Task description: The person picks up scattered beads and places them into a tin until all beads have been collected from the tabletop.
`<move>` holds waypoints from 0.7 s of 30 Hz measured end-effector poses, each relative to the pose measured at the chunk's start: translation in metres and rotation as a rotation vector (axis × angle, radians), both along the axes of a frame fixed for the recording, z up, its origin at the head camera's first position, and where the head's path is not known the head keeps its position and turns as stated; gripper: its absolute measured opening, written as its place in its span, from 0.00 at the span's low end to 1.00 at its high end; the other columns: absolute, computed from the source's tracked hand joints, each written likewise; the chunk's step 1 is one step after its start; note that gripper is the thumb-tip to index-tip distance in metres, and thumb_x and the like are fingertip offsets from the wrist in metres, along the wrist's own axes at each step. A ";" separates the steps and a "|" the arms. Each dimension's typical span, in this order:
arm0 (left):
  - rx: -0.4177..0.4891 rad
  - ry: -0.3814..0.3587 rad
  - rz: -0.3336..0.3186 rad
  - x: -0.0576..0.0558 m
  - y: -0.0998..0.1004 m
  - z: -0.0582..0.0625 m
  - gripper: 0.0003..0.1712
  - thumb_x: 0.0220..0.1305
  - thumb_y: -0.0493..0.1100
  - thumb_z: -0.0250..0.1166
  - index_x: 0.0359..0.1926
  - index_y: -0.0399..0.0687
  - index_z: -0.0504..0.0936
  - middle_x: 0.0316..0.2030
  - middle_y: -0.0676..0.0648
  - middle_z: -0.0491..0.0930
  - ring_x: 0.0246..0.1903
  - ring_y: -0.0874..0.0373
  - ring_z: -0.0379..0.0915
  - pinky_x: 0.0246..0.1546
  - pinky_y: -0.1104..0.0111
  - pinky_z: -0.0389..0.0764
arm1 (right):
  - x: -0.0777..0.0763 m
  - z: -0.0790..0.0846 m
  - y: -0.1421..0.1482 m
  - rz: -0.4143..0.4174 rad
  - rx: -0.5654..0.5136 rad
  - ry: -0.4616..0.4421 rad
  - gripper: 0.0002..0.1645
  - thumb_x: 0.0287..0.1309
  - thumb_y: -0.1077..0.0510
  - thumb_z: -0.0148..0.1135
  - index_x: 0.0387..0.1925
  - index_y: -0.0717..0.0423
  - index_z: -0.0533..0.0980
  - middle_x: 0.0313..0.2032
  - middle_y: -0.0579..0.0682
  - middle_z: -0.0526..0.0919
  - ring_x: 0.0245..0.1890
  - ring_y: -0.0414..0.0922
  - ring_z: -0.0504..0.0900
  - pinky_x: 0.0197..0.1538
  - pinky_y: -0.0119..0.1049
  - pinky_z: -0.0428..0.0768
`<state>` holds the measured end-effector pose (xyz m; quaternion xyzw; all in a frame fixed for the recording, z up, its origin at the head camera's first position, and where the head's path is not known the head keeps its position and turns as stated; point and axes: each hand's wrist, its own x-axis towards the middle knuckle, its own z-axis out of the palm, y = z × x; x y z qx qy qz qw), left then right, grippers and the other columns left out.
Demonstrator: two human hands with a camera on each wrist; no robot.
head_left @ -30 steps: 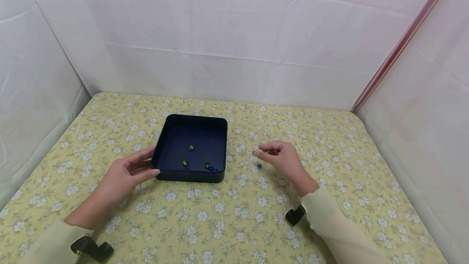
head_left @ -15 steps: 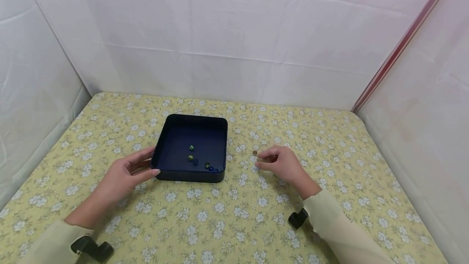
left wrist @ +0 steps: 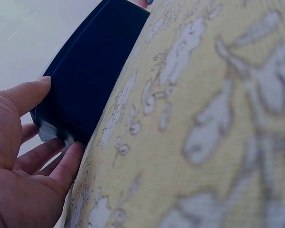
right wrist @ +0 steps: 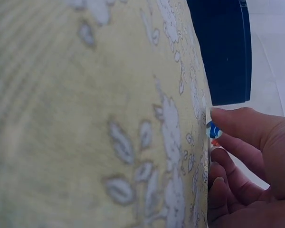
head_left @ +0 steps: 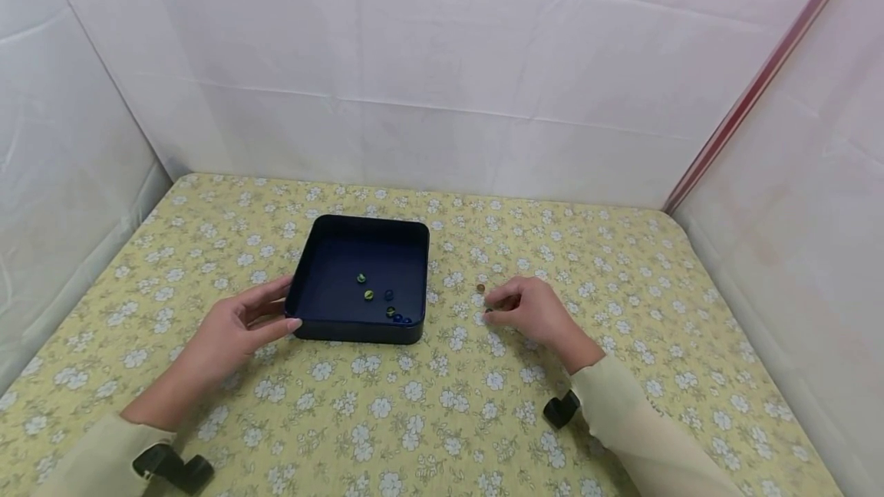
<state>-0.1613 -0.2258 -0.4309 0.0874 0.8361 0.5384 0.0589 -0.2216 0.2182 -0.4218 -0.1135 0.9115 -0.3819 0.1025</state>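
Note:
In the head view my left hand (head_left: pixel 238 328) holds a dark blue square tray (head_left: pixel 359 334) at its near left corner, thumb on the front wall and fingers along the left side. Several marbles lie in the tray, among them a yellow-green marble (head_left: pixel 369 295) and a dark blue marble (head_left: pixel 389 295). To the right, my right hand (head_left: pixel 535 313) rests low over the cloth. Its thumb and index finger pinch a blue-and-clear marble (right wrist: pixel 213 129), seen best in the right wrist view. An orange-brown marble (head_left: pixel 480 288) lies just beyond the fingertips.
A yellow cloth with white flowers (head_left: pixel 380 409) covers the table. White sheeting (head_left: pixel 442 60) hangs behind and at both sides, with a red strip (head_left: pixel 760 79) at the right corner. Black wrist mounts (head_left: pixel 562 410) sit on both sleeves.
My right hand has shifted slightly nearer, from the orange-brown marble to the blue one. Inside the tray, a yellow-green and a dark blue marble have rolled rightward. The left hand stays put.

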 end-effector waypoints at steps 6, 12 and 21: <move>0.001 0.004 0.001 0.000 0.000 -0.001 0.42 0.71 0.52 0.68 0.80 0.54 0.61 0.73 0.38 0.68 0.54 0.83 0.71 0.49 0.78 0.82 | 0.000 0.000 0.001 0.001 0.031 0.007 0.11 0.58 0.57 0.77 0.44 0.50 0.89 0.47 0.50 0.86 0.38 0.42 0.83 0.41 0.37 0.83; -0.002 0.003 0.001 0.000 0.000 -0.001 0.42 0.71 0.52 0.68 0.80 0.53 0.61 0.73 0.38 0.68 0.54 0.83 0.71 0.49 0.79 0.82 | 0.000 0.001 0.003 0.025 0.041 0.021 0.09 0.57 0.58 0.77 0.41 0.50 0.90 0.45 0.50 0.86 0.37 0.41 0.82 0.40 0.36 0.83; -0.007 -0.003 0.002 0.000 0.000 0.000 0.42 0.71 0.52 0.68 0.80 0.54 0.61 0.73 0.38 0.68 0.54 0.83 0.71 0.49 0.79 0.82 | -0.001 -0.001 0.004 0.014 0.021 0.010 0.08 0.58 0.57 0.77 0.41 0.49 0.90 0.46 0.49 0.86 0.37 0.42 0.83 0.39 0.37 0.83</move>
